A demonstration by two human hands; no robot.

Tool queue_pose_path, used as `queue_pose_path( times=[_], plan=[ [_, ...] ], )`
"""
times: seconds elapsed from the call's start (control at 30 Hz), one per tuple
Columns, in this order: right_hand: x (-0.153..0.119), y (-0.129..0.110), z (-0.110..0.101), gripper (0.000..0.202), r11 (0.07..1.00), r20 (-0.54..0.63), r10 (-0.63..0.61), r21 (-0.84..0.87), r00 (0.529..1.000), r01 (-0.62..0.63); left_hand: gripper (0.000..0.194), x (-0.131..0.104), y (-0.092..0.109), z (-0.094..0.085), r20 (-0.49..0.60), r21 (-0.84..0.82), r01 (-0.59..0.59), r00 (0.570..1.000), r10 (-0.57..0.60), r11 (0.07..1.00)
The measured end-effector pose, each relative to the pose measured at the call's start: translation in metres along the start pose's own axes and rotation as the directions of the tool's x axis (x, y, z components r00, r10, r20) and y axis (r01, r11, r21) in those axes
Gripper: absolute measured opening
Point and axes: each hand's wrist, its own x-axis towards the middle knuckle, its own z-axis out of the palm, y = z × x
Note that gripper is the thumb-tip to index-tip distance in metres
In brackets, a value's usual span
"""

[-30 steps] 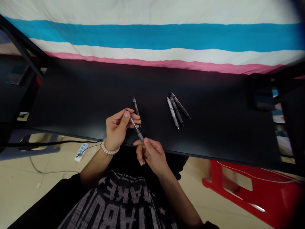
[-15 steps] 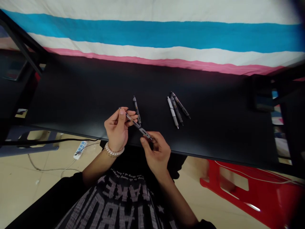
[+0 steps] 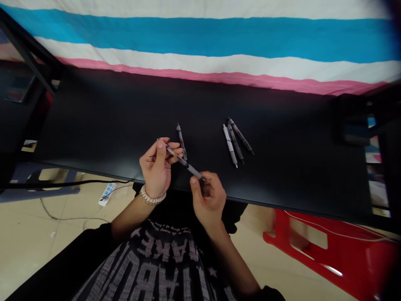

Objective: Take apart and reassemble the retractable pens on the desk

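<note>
A grey and clear pen (image 3: 181,159) slants between my two hands, above the front edge of the black table. My left hand (image 3: 158,163) pinches its upper end between thumb and fingers. The fingertips of my right hand (image 3: 208,196) close around its lower, tip end. Just beyond my left fingers, another grey pen (image 3: 181,140) lies on the table, its near end close to the held pen. To the right rest a white and grey pen (image 3: 230,145) and two dark grey pens (image 3: 236,143) (image 3: 241,136), side by side and partly touching.
The black table (image 3: 297,159) runs across the view, with a striped cloth (image 3: 200,37) hanging along its back. A dark box-like object (image 3: 355,125) is at the right end. Below are a red plastic stool (image 3: 344,259), a white power strip (image 3: 107,193) and cables on the floor.
The held pen has turned a little about its length, so its grip looks plainer now. Both hands keep their hold. The view has shifted slightly; the pens on the table stay put.
</note>
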Motion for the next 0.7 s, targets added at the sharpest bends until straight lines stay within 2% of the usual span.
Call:
queue_pose_path(
  times=[0.07,0.17,0.3,0.43,0.5,0.57,0.7],
  plan=[
    [0.000,-0.001,0.001,0.031,0.999,-0.005,-0.010,0.046,1.000,0.010,0.025,0.000,0.000,0.000,-0.006,-0.018,-0.003,1.000,0.003,1.000],
    [0.000,0.000,0.001,0.038,0.994,0.114,0.051,0.091,0.992,-0.062,0.023,0.001,0.000,0.000,0.001,-0.012,-0.010,1.000,0.010,1.000],
    [0.002,0.000,0.001,0.028,0.998,-0.003,0.022,0.067,1.000,-0.022,0.021,0.000,0.000,0.000,-0.016,-0.004,-0.004,1.000,0.004,1.000],
    [0.002,-0.002,-0.001,0.035,0.994,0.134,0.043,0.090,0.990,-0.056,0.022,0.001,-0.001,0.000,-0.014,0.005,0.002,1.000,-0.002,1.000],
    [0.001,-0.002,-0.004,0.040,0.999,0.101,0.021,0.028,0.995,-0.024,0.023,0.004,-0.001,-0.001,-0.018,-0.004,0.001,1.000,-0.001,1.000],
    [-0.001,-0.002,-0.007,0.032,0.998,0.031,-0.047,-0.038,0.998,0.048,0.023,0.009,0.000,-0.004,-0.053,-0.017,-0.015,0.999,0.014,1.000],
    [-0.001,-0.002,-0.011,0.022,0.978,0.046,-0.164,-0.120,0.985,0.169,0.024,0.019,0.002,-0.010,-0.121,0.025,-0.063,0.990,0.066,0.998]
  ],
)
